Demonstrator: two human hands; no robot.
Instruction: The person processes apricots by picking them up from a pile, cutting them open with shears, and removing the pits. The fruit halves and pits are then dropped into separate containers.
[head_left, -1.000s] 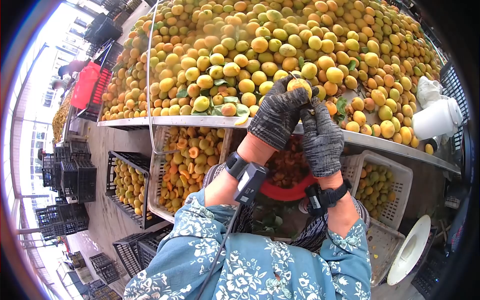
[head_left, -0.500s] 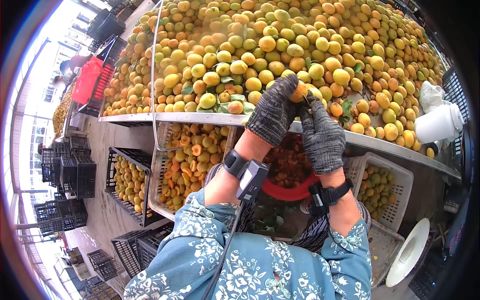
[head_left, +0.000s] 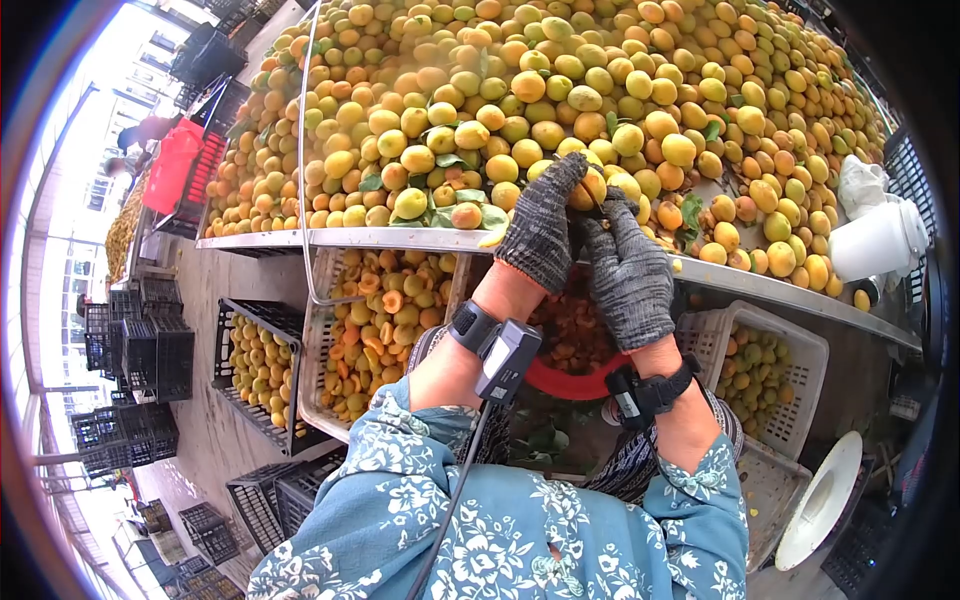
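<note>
My left hand [head_left: 545, 215], in a dark grey knitted glove, is closed around an orange-yellow apricot [head_left: 592, 186] just above the table's front edge. Against the lower right of that fruit are the fingers of my right hand [head_left: 632, 275], gloved alike and curled together. A thin dark sliver shows between its fingers and the apricot, too small to name. Below the hands stands a red basin [head_left: 575, 384] holding reddish-brown fruit pieces [head_left: 570, 330], partly hidden by my forearms. Behind the hands, a large heap of apricots [head_left: 480, 110] with some green leaves covers the table.
The table's metal edge [head_left: 400, 238] crosses in front of me. Left below it are a pale crate [head_left: 310, 385] of halved apricots and a black crate [head_left: 255, 305] of apricots. To the right are another pale crate [head_left: 800, 400], a white bucket [head_left: 880, 243] and a straw-coloured hat [head_left: 820, 500].
My right hand has shifted slightly left and tilted, its fingers now more upright beside the apricot. My left hand stays on the fruit, nearly in place.
</note>
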